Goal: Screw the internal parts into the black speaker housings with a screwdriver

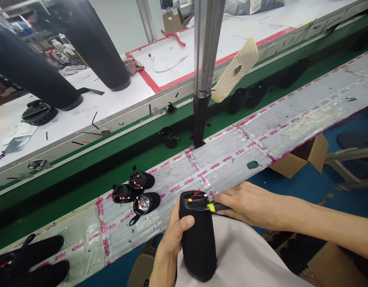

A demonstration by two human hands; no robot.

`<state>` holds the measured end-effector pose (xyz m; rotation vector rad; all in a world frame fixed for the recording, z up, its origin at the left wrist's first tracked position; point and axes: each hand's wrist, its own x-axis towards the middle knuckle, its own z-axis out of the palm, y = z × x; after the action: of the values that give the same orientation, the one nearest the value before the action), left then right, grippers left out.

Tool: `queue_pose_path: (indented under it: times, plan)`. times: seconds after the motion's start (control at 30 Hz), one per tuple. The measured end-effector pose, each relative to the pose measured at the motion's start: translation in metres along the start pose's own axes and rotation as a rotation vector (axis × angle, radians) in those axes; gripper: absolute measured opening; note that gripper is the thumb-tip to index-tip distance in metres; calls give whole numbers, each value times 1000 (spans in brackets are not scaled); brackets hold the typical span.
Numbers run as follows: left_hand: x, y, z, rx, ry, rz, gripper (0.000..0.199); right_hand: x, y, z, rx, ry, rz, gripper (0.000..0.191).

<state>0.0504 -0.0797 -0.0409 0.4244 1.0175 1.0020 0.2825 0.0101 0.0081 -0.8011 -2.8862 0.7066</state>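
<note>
My left hand (176, 229) is wrapped around a black fabric-covered cylindrical speaker (198, 243), its thumb across the front. The speaker leans upright against my lap. Its upper end is open, with red wires and white and yellow connectors (198, 195) showing inside. From the right, my right hand (239, 203) grips a hand tool with a black and yellow handle (217, 207). The tool's tip is at the speaker's rim; its exact kind is too unclear to tell. The right fingers are closed around the handle.
Several similar speakers (146, 203) stand on the plastic-wrapped ledge (175, 195) to the left. Two larger black cylinders (94, 48) and a black part (39, 113) rest on the white bench. A metal post (206, 52) rises ahead. An open carton (297, 159) sits at right.
</note>
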Motion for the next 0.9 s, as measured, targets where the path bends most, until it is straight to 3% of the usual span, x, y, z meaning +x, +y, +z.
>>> queue_pose_path:
  times: [0.13, 0.27, 0.4, 0.63, 0.9]
  plan:
    - [2, -3, 4, -46, 9, -8, 61, -3, -6, -10, 134, 36, 25, 19]
    - [1, -1, 3, -14, 36, -2, 56, -1, -12, -9, -3, 14, 98, 13]
    - [-2, 4, 5, 55, 45, 31, 56, 2, -13, 0, -93, -48, 81, 11]
    - [-6, 11, 6, 197, 4, 66, 61, -2, -13, 1, -161, -56, 64, 12]
    - [-9, 12, 9, 351, 45, 124, 59, -6, -13, 7, -219, -42, 49, 10]
